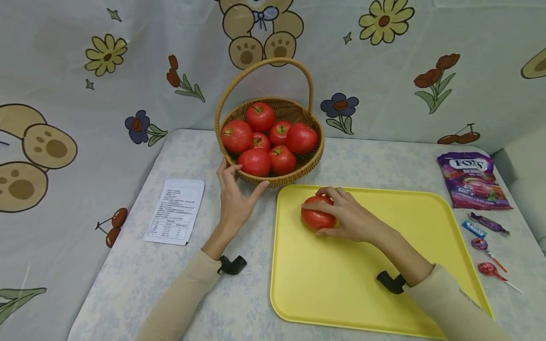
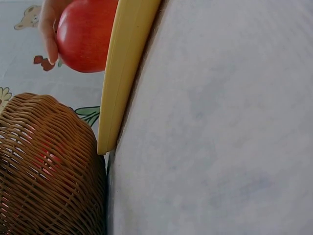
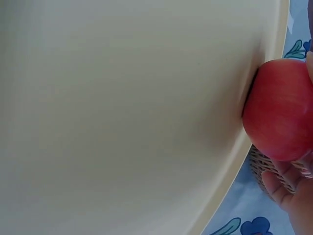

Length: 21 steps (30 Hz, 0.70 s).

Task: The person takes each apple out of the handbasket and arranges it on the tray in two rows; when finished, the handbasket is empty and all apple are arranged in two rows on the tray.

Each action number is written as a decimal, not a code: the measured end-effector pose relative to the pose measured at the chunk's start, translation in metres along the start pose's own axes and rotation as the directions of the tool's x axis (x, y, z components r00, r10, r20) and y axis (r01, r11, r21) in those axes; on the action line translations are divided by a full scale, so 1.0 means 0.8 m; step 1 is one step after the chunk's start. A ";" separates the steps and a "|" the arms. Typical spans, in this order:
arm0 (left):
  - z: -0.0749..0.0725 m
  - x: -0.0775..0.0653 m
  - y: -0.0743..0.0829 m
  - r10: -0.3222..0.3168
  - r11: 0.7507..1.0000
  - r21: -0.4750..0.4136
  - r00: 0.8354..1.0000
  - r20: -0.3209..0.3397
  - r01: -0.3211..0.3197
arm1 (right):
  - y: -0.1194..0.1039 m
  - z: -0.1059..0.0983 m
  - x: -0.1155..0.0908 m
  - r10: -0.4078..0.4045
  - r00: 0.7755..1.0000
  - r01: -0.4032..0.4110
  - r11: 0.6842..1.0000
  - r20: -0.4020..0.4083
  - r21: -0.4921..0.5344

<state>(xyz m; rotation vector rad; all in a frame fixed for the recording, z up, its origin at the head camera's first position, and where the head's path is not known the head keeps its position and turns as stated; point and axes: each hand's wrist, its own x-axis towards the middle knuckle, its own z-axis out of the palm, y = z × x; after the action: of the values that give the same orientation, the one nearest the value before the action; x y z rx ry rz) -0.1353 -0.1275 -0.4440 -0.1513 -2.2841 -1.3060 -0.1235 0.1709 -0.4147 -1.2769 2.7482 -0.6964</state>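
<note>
In the head view, a red tomato [image 1: 317, 214] is on the yellow tray [image 1: 332, 284], near its upper left corner. My right hand [image 1: 347, 215] grips this tomato from above and the right, fingers over its top and thumb at its near side. The right wrist view shows the tomato [image 3: 279, 110] close up beside the tray's edge. A wicker basket [image 1: 279, 181] with a tall handle holds several tomatoes [image 1: 255, 162]. My left hand [image 1: 236, 201] touches the front left of the basket's rim, thumb and fingers spread apart.
Left of the basket lies a white printed packet [image 1: 175, 211]. Along the table's right side are a purple candy bag [image 1: 473, 182], small wrapped candies [image 1: 474, 229] and lollipops [image 1: 488, 269]. A patterned cloth [image 1: 170, 38] hangs behind the table.
</note>
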 end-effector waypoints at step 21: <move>-0.005 0.000 0.001 -0.008 1.000 0.018 1.000 0.002 0.008 | 0.027 -0.117 0.103 -0.038 0.993 0.036 0.999 -0.113 -0.020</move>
<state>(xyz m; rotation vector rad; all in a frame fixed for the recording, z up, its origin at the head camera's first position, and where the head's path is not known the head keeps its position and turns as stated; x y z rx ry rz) -0.1338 -0.1302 -0.4414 -0.1383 -2.2999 -1.2893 -0.2139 0.1585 -0.3266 -1.3355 2.8329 -0.7722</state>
